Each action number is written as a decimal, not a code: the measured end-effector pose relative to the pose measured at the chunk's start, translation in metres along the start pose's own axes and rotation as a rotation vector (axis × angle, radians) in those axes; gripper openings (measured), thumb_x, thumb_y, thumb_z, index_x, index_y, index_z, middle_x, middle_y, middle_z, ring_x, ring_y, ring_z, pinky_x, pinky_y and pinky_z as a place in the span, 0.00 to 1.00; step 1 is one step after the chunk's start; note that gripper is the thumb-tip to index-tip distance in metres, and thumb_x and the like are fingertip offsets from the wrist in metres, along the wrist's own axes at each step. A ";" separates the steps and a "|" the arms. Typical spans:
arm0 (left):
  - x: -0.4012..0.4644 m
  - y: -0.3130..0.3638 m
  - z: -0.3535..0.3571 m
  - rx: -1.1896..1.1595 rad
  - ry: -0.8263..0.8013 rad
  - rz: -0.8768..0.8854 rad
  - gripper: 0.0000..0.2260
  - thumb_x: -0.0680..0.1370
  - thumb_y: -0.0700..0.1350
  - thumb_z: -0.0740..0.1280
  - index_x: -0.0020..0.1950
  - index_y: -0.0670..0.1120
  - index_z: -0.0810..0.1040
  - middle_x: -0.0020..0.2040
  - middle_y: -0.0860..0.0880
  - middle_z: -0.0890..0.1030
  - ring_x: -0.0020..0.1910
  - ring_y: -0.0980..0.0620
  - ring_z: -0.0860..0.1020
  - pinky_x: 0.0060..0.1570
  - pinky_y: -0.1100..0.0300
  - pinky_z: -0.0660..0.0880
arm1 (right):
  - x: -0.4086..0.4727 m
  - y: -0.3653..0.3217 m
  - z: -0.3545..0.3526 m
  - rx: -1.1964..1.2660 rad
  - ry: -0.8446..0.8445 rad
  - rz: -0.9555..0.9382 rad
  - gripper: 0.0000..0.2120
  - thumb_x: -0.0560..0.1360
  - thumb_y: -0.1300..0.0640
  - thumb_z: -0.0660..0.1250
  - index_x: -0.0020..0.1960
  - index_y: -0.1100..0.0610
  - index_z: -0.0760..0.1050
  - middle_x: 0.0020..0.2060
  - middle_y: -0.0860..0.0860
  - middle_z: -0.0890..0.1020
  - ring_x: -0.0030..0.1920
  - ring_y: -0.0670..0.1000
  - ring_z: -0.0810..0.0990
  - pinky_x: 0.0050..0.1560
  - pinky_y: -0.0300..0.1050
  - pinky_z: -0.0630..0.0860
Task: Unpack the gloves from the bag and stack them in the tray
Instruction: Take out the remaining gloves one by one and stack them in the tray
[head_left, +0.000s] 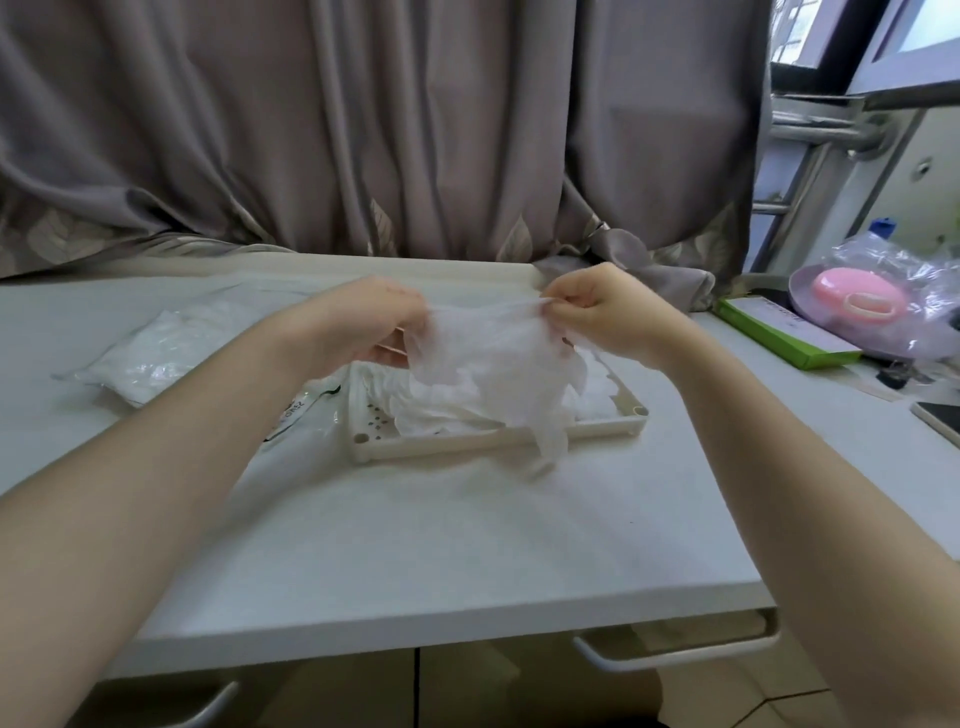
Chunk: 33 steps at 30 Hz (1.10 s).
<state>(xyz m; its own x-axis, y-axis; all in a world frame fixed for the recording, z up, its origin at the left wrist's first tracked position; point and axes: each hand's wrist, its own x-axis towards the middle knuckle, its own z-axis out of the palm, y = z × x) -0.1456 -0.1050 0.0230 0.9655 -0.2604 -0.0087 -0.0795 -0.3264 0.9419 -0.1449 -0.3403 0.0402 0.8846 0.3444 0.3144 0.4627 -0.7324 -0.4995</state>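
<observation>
A thin, clear plastic glove (493, 369) hangs spread between my two hands above the tray. My left hand (369, 322) pinches its left edge and my right hand (597, 312) pinches its top right corner. The glove's fingers dangle over the tray's front rim. The cream tray (457, 444) lies in the middle of the table with a crumpled pile of white gloves (441, 415) in it. A clear bag of gloves (156, 353) lies to the left on the table. An opened, flat bag with black print (301, 410) sits beside the tray's left edge.
A grey curtain (363, 130) hangs behind the table. At the right stand a green box (779, 332) and a pink item in a plastic bag (872, 301). A phone (940, 421) lies at the right edge. Drawer handles (675, 657) show below the table's front edge.
</observation>
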 end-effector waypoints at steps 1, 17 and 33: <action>0.003 0.003 0.001 -0.040 0.027 0.019 0.08 0.74 0.36 0.60 0.37 0.43 0.75 0.30 0.52 0.80 0.28 0.56 0.79 0.31 0.66 0.76 | 0.004 0.002 -0.003 0.039 0.037 0.000 0.13 0.74 0.63 0.61 0.31 0.58 0.75 0.26 0.50 0.78 0.24 0.41 0.70 0.29 0.33 0.66; 0.089 0.020 0.000 0.408 0.436 0.497 0.10 0.72 0.40 0.62 0.34 0.54 0.74 0.38 0.42 0.81 0.32 0.49 0.72 0.35 0.59 0.68 | 0.049 0.053 -0.037 -0.254 0.399 -0.165 0.04 0.71 0.61 0.70 0.44 0.61 0.80 0.43 0.51 0.79 0.45 0.52 0.75 0.46 0.38 0.66; 0.042 -0.040 -0.002 1.279 0.045 0.384 0.11 0.73 0.41 0.59 0.46 0.49 0.81 0.52 0.53 0.79 0.59 0.52 0.70 0.59 0.57 0.63 | 0.020 0.063 0.042 -0.263 -0.020 -0.068 0.12 0.76 0.46 0.63 0.46 0.56 0.71 0.46 0.50 0.74 0.48 0.52 0.71 0.50 0.47 0.69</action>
<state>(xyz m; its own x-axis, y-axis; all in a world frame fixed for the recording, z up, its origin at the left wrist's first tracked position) -0.1013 -0.1012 -0.0142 0.8348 -0.5051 0.2190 -0.4974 -0.8625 -0.0933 -0.0956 -0.3547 -0.0193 0.8542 0.4075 0.3230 0.4924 -0.8335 -0.2505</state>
